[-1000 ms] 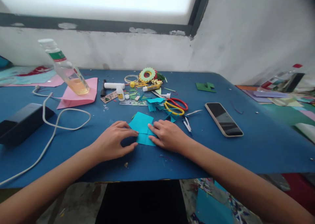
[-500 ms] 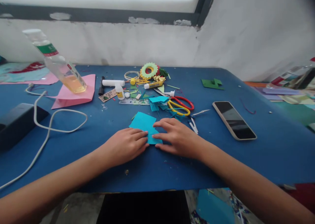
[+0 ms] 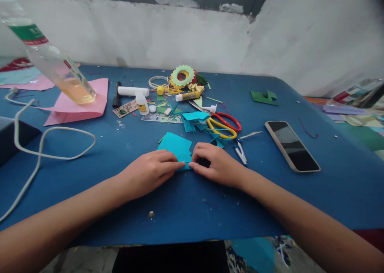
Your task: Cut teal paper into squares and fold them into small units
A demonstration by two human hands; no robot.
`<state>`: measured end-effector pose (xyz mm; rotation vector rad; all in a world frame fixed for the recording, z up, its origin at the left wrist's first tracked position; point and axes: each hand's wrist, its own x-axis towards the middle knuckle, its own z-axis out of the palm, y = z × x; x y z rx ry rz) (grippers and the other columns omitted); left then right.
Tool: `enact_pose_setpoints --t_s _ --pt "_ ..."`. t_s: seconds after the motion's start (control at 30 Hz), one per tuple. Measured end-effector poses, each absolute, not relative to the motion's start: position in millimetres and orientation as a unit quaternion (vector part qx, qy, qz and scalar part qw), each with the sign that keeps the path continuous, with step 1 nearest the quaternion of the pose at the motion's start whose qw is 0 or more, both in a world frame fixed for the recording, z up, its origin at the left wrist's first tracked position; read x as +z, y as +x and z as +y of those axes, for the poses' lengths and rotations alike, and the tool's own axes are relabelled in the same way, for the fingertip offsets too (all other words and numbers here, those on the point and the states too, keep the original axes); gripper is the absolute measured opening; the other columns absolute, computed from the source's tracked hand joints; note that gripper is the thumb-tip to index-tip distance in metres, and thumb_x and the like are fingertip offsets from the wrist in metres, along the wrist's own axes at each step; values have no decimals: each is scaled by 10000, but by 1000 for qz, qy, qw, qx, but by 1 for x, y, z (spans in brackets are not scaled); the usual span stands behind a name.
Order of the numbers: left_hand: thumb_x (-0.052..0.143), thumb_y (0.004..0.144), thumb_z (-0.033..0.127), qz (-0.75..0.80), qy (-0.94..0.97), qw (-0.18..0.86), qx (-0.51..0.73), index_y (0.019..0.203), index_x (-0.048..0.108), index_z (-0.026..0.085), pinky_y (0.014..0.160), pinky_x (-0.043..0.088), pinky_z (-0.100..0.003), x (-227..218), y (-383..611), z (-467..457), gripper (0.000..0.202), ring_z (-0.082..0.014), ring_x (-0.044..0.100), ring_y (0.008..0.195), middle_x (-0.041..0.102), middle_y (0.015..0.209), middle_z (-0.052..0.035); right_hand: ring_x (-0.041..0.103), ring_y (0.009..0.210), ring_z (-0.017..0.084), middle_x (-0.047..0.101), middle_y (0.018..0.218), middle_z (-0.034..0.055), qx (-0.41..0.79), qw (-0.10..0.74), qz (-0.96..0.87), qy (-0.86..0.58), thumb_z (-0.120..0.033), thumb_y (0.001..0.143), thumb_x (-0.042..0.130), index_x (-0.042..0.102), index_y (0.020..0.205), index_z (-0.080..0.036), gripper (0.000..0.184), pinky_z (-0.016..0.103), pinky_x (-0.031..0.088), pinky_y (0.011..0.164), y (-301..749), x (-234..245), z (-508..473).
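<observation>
A piece of bright blue paper [image 3: 175, 144] lies on the table between my hands, with a narrow strip folded over along its near edge. My left hand [image 3: 154, 171] has its fingers together and presses the left part of that fold. At the right end of the fold, my right hand [image 3: 216, 163] pinches the strip between thumb and curled fingers. The fingertips of both hands nearly meet and cover some of the fold. Just beyond the right hand lie blue paper scraps [image 3: 195, 117] and red-and-yellow-handled scissors [image 3: 223, 125].
A phone [image 3: 292, 147] and a compass-like tool [image 3: 240, 152] lie to the right. Behind are a small glue bottle [image 3: 142, 104], a glue stick [image 3: 188, 96], a ruler [image 3: 162, 118] and a paper ring [image 3: 182, 76]. At left, a tilted bottle [image 3: 64, 75] stands on pink paper [image 3: 100, 95] near a white cable [image 3: 39, 155].
My right hand has gone from spread fingers resting on the paper to a pinch at its near edge. The near part of the paper is now folded into a narrower strip. The view has tipped down.
</observation>
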<state>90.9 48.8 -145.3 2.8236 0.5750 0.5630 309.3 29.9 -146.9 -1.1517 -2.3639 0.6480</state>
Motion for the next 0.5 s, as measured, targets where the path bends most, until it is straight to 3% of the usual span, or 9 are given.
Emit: enact_pose_setpoints --t_s 0.27,0.5 --pt "351 927 208 250 945 104 182 967 658 152 618 476 -239 -150 96 44 315 -142 576 706 611 815 -63 460 690 147 468 698 10 234 194 -831 -465 -150 777 542 464 660 -165 141 264 364 628 302 -149 32" --pt "321 937 217 270 945 108 148 965 642 170 654 472 -241 -149 96 43 326 -143 569 738 607 852 -52 466 693 148 469 706 12 233 179 -817 -496 -160 800 535 464 656 -168 161 265 353 628 297 -145 30"
